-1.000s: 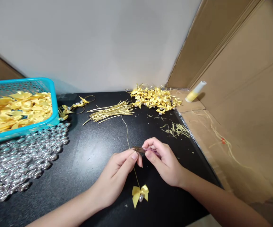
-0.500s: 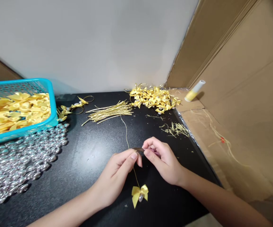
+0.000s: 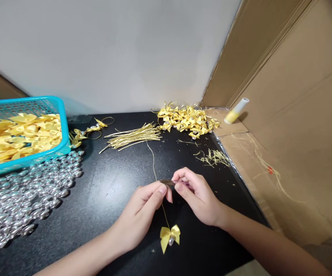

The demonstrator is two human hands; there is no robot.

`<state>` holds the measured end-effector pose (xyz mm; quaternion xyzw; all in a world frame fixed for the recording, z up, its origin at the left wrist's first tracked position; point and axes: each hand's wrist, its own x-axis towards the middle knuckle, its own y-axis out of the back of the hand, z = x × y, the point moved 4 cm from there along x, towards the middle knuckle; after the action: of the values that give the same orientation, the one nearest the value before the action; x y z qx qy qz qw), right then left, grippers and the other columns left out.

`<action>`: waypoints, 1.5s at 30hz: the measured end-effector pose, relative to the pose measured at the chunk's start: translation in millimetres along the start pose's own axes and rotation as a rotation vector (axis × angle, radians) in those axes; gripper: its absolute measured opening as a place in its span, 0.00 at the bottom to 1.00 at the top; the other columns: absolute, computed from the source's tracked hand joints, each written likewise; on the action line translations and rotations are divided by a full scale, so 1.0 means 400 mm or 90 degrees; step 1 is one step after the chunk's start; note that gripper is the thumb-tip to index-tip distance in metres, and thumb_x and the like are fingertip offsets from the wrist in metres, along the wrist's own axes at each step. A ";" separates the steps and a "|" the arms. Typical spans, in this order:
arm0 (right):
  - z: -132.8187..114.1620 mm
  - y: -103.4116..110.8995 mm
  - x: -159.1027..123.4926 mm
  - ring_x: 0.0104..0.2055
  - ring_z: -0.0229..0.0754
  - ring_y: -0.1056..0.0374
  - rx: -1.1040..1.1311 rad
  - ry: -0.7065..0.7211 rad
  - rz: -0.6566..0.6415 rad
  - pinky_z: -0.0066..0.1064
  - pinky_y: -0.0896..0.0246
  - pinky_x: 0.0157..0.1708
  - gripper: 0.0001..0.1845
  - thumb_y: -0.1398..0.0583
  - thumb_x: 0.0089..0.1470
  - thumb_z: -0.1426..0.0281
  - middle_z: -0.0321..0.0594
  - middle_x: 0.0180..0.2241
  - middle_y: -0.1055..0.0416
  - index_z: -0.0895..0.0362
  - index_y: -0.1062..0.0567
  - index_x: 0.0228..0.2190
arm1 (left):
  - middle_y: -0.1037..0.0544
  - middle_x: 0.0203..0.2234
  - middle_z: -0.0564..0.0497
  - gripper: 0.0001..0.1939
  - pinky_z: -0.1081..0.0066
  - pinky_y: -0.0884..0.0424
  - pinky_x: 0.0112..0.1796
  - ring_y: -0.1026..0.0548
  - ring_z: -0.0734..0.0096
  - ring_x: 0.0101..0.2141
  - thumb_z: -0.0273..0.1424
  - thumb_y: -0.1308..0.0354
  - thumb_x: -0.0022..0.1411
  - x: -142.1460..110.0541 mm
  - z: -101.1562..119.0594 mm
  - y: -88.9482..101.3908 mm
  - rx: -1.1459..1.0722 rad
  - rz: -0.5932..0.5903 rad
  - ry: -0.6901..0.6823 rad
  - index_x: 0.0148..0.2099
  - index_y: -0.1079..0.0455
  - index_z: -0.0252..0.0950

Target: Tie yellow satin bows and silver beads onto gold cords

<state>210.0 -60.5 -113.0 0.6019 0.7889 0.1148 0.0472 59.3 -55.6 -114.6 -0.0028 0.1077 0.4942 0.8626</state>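
Note:
Over the middle of the black table, my left hand (image 3: 147, 207) pinches a thin gold cord (image 3: 153, 165) between thumb and forefinger. From that pinch the cord runs up to the table's back and down to a yellow ribbon bow (image 3: 165, 239) with a silver bead, lying below my hands. My right hand (image 3: 198, 195) is closed around small scissors (image 3: 167, 182) with dark blades and a purplish handle. Their blades point left and meet the cord at my left fingertips. My fingers hide most of the handle and the cord's pinched part.
On the left stands a turquoise basket (image 3: 65, 126) of yellow bows, with many silver beads (image 3: 39, 195) before it. A bundle of gold cords (image 3: 134, 136), a heap of finished bows (image 3: 187, 119) and cord scraps (image 3: 214, 157) lie farther back. A tube (image 3: 237, 110) stands on cardboard at right.
The scissor blades have shifted slightly left over the fingertips of my left hand. Both hands, the cord and the bow stay almost where they were.

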 end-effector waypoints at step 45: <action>0.106 0.176 0.078 0.49 0.57 0.40 -0.625 0.023 0.345 0.50 0.45 0.47 0.13 0.41 0.54 0.65 0.50 0.46 0.33 0.56 0.28 0.42 | 0.52 0.16 0.58 0.24 0.78 0.46 0.18 0.51 0.77 0.17 0.31 0.62 0.70 0.010 0.152 0.188 -0.555 0.135 -0.190 0.21 0.40 0.35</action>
<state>276.8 -7.8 -135.2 0.6887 0.4605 0.4866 0.2772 8.2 -7.1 -48.2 -0.2824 -0.2352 0.5739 0.7318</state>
